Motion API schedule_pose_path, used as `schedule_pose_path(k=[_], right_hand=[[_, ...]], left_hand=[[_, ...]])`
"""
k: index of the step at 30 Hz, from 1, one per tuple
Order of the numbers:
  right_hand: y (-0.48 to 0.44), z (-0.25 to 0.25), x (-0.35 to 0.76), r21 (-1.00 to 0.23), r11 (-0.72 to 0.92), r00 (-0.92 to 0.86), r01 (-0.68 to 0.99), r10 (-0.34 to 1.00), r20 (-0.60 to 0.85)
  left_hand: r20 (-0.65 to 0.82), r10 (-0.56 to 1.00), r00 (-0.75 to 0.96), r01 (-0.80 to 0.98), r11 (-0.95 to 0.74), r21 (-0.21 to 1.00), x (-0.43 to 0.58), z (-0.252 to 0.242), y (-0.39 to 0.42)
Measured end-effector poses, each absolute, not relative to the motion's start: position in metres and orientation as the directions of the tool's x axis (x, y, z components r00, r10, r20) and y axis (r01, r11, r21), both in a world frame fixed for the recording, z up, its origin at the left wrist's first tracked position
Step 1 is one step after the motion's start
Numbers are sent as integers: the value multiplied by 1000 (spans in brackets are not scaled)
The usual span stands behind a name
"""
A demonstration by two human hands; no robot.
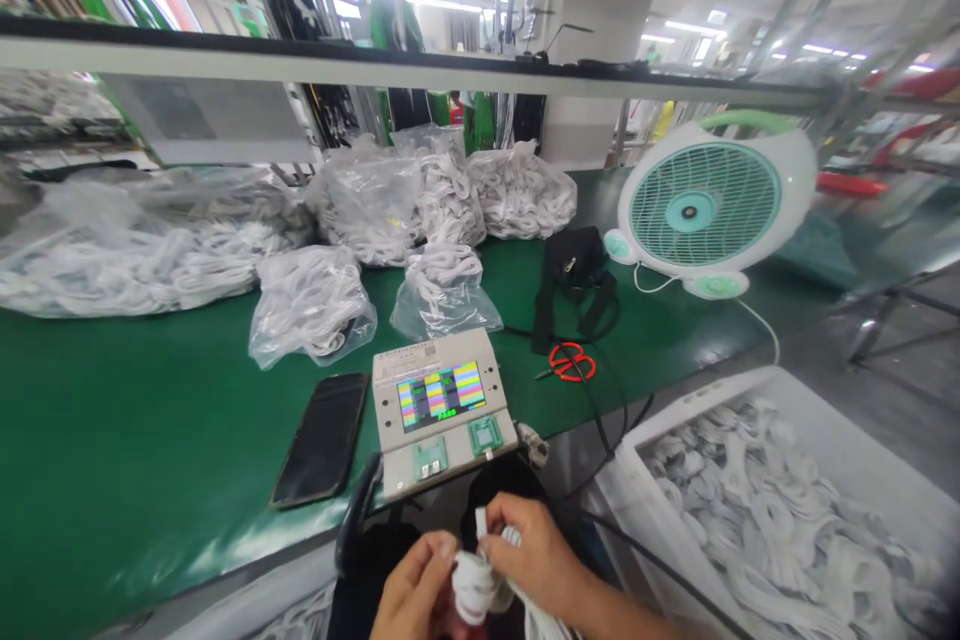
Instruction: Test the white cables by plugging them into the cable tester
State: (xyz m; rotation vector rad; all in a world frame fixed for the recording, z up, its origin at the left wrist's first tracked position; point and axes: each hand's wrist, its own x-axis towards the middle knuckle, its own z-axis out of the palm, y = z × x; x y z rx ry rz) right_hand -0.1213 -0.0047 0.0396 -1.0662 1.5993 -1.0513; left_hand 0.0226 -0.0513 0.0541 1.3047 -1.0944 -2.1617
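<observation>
Low in the view, in front of the bench edge, a coiled white cable (474, 588) is between my two hands. My left hand (417, 588) pinches the left side of the coil with thumb and fingers. My right hand (538, 554) grips the cable from the right, and a flat white end piece (481, 522) sticks up from its fingertips. More white strands hang below my right hand. Just beyond the hands stands a beige cable tester (442, 415), its lit screen showing coloured rows and "PASS". Two green sockets (485, 434) sit on its front.
A black phone (321, 440) lies left of the tester on the green bench (90, 420). Red-handled scissors (574, 362), a black pouch (574, 260) and a fan (705, 210) are to the right. Bagged white cables (311, 300) line the back. A white bin (787, 390) holds more cables.
</observation>
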Motion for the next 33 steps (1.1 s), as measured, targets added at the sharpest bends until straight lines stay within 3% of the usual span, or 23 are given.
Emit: schedule_pose_path(k=[3,6,8,11,14,16,20,23,25,30,33], right_hand=[[-18,40,-132,-958,285,-298,-40,-918,-261],[-28,33,-138,-961,275,-335,19,-904,-265],[-31,30,-141,-968,248,-345,38,-906,-246],[-31,30,-144,-974,219,-337,60,-914,-226],[-31,34,-148,-978,200,-324,49,-924,-206],[-31,37,-150,-980,196,-307,44,-930,-200],[-36,43,-149,-935,237,-263,264,-915,-306],[-40,46,-145,-878,262,-262,401,-885,-384],[-41,47,-142,-883,260,-281,392,-880,-383],[-42,44,-143,-934,256,-283,248,-903,-323],[-44,40,-145,-960,232,-302,155,-914,-270]], left_hand=[[-408,-780,-475,-236,-333,913,10,54,-57],[-275,-863,-424,-305,-149,940,0,53,-59],[-256,-883,-392,-281,-150,948,-5,50,-60],[-386,-852,-355,-126,-366,922,-10,39,-65],[-532,-761,-371,105,-603,791,-15,27,-70],[-556,-736,-387,157,-647,746,-17,25,-71],[-522,-775,-355,8,-561,827,-15,41,-68],[-375,-848,-374,-233,-306,923,-8,52,-71],[-314,-864,-394,-295,-204,933,-2,49,-76],[-317,-901,-297,-140,-287,948,1,32,-86],[-309,-923,-227,-149,-281,948,-2,35,-85]])
